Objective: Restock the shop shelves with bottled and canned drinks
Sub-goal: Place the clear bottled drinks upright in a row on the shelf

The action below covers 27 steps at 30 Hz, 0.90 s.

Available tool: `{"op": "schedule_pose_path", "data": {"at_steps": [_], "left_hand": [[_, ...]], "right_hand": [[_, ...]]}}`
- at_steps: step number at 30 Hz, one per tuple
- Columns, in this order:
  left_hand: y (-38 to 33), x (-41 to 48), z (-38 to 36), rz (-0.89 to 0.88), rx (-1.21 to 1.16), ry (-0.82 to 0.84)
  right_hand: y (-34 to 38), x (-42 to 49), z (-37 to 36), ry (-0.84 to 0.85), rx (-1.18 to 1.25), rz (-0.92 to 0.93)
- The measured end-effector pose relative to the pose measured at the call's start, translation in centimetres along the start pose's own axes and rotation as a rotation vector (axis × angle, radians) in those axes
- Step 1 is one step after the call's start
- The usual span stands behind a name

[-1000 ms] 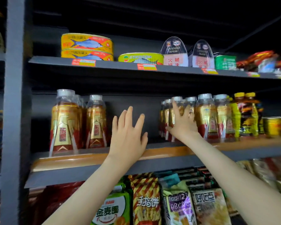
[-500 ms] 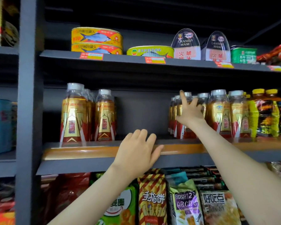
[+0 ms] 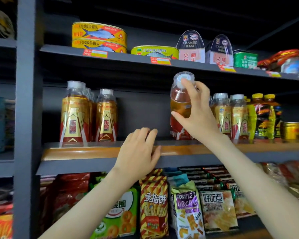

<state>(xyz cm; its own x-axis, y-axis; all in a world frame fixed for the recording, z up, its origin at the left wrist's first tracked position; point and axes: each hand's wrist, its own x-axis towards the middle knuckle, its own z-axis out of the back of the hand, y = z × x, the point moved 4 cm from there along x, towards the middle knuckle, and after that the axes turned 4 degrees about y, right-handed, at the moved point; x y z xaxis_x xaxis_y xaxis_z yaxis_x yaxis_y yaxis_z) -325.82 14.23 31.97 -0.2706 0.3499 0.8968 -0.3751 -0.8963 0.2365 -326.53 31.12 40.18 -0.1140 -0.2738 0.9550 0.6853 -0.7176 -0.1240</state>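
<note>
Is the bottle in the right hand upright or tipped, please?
Tipped: the bottle, gripped by the right hand, shows its cap top to the camera.

Upper right, 2 dark arched tins (image 3: 191, 46) both read "CANNED HAM" over "火腿". Mid left, gold-and-red plastic bottles (image 3: 74, 121) show "东鹏特饮". Bottom centre now: red-and-yellow striped snack bag (image 3: 154, 204) says "手指饼", purple-and-green bag (image 3: 186, 209) "12" and "ABCD", pale yellow bag (image 3: 217, 209) "好吃点".
</note>
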Motion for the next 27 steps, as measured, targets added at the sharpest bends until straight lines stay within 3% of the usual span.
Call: {"op": "schedule_pose_path", "data": {"at_steps": [3,6,10,13,19,23,27], "left_hand": [[-0.6,-0.5,1.9,0.083,-0.243,-0.053],[-2.4,-1.7,4.4,0.124,-0.524,-0.044],[-4.9,-5.3,6.6,0.168,-0.877,0.133],[-5.4,-11.2,6.2,0.291,-0.982,0.28],[-5.9,-24.7,4.6,0.53,-1.189,0.616],[-6.2,-31.4,4.1,0.801,-1.453,0.674],[-5.5,-36.0,4.4,1.118,-1.542,0.666]], "right_hand": [[3.6,-1.0,3.3,-0.127,0.07,-0.008],[6.8,-2.6,6.1,-0.136,0.218,-0.056],[10.8,-7.2,5.5,0.094,0.527,-0.177],[12.6,-11.9,2.9,0.269,0.714,-0.299],[15.2,-22.1,-3.5,0.508,1.134,-0.76],[17.6,-28.8,-8.4,0.563,1.35,-1.141],[21.0,-32.9,-11.7,0.742,1.344,-1.346]]}}
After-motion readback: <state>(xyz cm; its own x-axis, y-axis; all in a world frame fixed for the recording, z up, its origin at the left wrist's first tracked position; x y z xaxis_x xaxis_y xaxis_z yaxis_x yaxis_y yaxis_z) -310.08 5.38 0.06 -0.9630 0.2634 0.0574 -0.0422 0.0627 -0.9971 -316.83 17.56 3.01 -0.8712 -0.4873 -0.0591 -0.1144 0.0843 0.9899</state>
